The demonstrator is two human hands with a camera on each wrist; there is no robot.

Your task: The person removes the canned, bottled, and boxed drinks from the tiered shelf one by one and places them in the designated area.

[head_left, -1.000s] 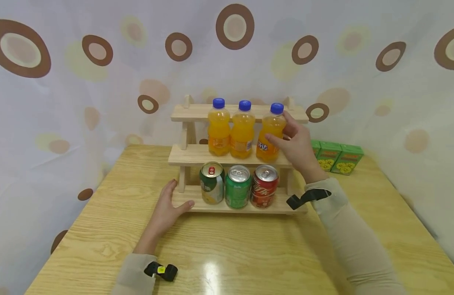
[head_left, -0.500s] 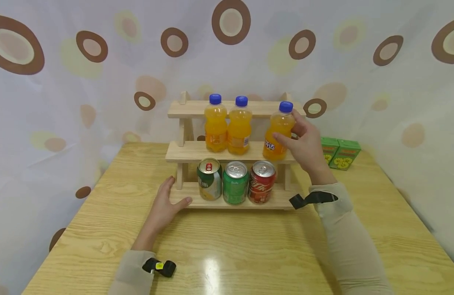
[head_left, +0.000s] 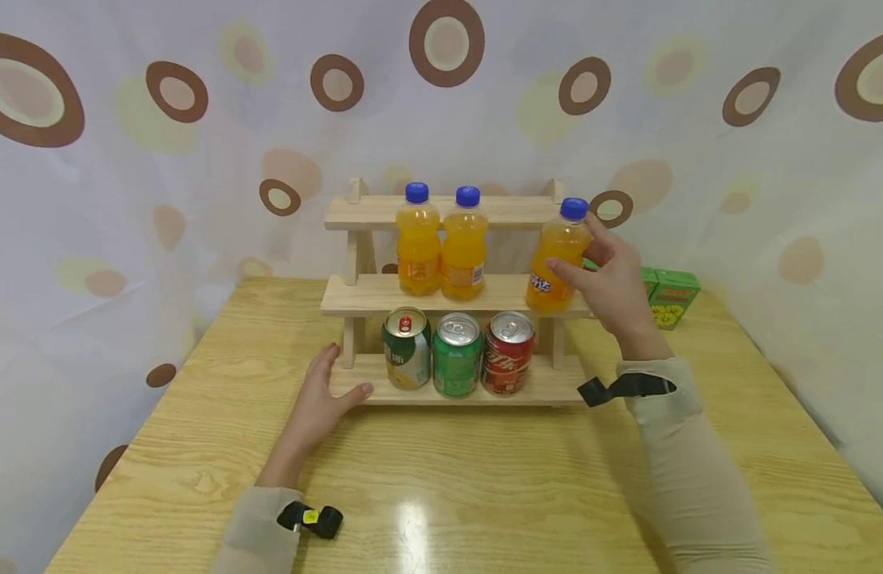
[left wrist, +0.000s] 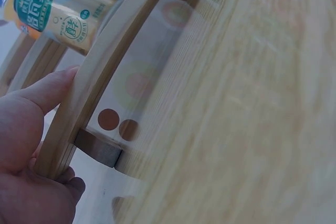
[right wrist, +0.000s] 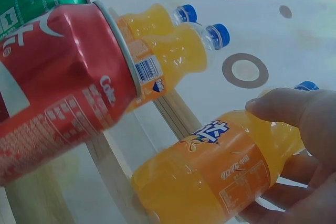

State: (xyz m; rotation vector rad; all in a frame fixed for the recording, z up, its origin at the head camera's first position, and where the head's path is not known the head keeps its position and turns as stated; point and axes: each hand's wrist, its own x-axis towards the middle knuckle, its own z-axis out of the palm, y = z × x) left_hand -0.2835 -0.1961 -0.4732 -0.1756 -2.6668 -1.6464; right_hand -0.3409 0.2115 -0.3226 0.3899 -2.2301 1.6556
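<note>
My right hand (head_left: pixel 613 279) grips an orange soda bottle (head_left: pixel 553 267) with a blue cap, thumb in front and fingers behind. The bottle leans slightly right, its base close over the right part of the middle tier. Its Fanta-style label (right wrist: pixel 236 166) shows in the right wrist view. My left hand (head_left: pixel 321 402) holds the left end of the wooden three-tier shelf (head_left: pixel 355 296); in the left wrist view the thumb lies along the bottom board (left wrist: pixel 86 93) and fingertips curl under it. Two more orange soda bottles (head_left: pixel 417 247) stand side by side on the middle tier.
On the bottom tier stand a dark green and gold can (head_left: pixel 407 351), a green can (head_left: pixel 457 355) and a red Coke can (head_left: pixel 509 355). Green drink cartons (head_left: pixel 672 296) stand behind my right hand. A patterned curtain (head_left: pixel 218 159) hangs behind the wooden table (head_left: pixel 384 494).
My right hand has moved the held bottle rightward, widening the gap to the other two. My left hand keeps its hold on the shelf. The head view has shifted slightly.
</note>
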